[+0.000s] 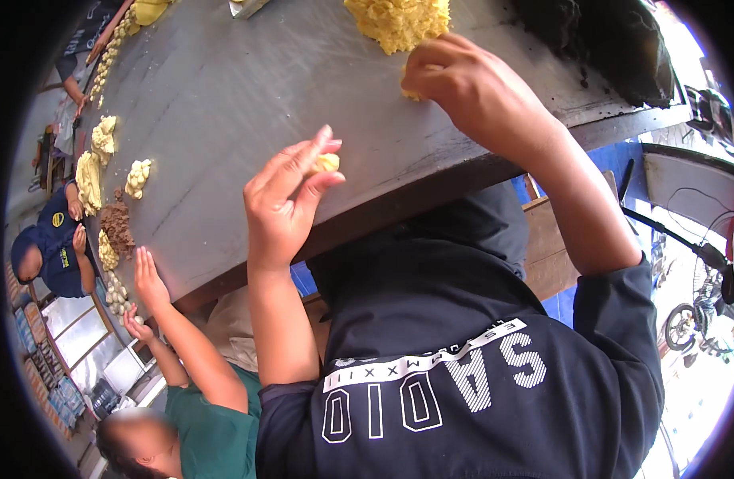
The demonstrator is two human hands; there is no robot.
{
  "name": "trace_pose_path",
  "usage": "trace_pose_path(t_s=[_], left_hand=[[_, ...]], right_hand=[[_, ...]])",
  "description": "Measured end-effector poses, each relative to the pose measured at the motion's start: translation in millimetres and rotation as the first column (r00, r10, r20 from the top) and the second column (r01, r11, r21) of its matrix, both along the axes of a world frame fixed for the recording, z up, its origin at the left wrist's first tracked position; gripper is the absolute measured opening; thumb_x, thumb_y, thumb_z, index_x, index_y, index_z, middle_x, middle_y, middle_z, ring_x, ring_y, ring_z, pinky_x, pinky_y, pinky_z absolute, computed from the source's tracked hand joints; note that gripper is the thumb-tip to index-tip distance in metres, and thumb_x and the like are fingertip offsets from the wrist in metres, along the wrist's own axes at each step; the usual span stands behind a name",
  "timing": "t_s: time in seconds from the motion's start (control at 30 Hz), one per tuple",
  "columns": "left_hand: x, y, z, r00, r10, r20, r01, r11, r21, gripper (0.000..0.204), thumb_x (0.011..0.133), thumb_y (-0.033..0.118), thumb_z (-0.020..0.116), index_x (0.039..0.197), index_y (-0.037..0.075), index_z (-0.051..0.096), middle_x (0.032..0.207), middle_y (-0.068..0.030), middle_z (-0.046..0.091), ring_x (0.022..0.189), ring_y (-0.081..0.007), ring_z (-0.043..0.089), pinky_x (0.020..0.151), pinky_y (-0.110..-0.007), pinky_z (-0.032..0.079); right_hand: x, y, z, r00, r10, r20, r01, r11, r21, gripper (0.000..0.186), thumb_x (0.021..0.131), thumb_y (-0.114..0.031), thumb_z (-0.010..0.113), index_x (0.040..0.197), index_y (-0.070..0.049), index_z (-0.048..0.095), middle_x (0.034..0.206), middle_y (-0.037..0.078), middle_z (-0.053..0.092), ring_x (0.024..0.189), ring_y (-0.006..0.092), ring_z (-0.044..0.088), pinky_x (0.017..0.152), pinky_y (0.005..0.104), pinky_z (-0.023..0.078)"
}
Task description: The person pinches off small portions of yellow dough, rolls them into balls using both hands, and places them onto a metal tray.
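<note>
My left hand (283, 191) is raised over the near part of the grey table (215, 128), fingers stretched and thumb below. Between them sits a small lump of yellow dough (327, 163). Farther off and to the right, my right hand (475, 88) is closed, its knuckles up and its fingertips mostly hidden. A bit of yellow dough (410, 86) shows at its fingers. Just beyond that hand lies a large rough mound of yellow dough (399, 24), close to or touching the fingers.
A dark, crumbly mass (598, 48) covers the far right corner. Along the left side lie pale dough lumps (88, 182), a brown lump (116, 225) and rows of small pieces. A person in green (211, 423) works at my left; others stand across the table.
</note>
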State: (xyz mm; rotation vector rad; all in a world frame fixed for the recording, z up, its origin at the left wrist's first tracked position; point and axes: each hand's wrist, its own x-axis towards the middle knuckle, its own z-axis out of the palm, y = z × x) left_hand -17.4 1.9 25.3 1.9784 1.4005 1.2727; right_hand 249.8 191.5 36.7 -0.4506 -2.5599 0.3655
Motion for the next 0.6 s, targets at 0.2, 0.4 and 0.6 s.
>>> trace_pose_path(t_s=[0.2,0.4,0.6], left_hand=[[14,4,-13,0.964,0.223,0.146,-0.181,0.949,-0.258,0.060,0.106,0.009,0.082,0.163,0.006,0.064,0.125,-0.0147,0.087,0.117,-0.0244,0.081,0.106,-0.039,0.063],[-16,4,11,0.999,-0.033,-0.008,0.027,0.928,-0.372,0.057,0.101,0.004,0.086,0.155,0.005,0.071,0.122,-0.0125,0.087,0.098,-0.0167,0.078,0.099,-0.034,0.064],[-4,-21,-7,0.964,0.235,0.127,-0.164,0.894,-0.416,0.053,0.096,0.002,0.089,0.148,0.001,0.076,0.116,-0.0101,0.087,0.093,-0.0163,0.078,0.094,-0.033,0.064]], right_hand=[[-27,23,8,0.978,-0.190,0.080,0.165,0.953,0.255,0.009,0.094,-0.004,0.067,0.096,-0.005,0.076,0.114,0.011,0.077,0.103,0.0334,0.077,0.086,0.0463,0.062],[-25,25,12,0.927,-0.128,0.353,0.154,0.987,-0.046,0.009,0.095,-0.005,0.068,0.092,-0.004,0.076,0.111,0.011,0.077,0.102,0.0346,0.077,0.084,0.0468,0.061],[-1,-1,-3,0.998,0.054,0.040,-0.049,0.992,-0.116,0.014,0.096,-0.008,0.068,0.101,-0.006,0.081,0.111,0.009,0.078,0.110,0.0318,0.078,0.096,0.0445,0.062]])
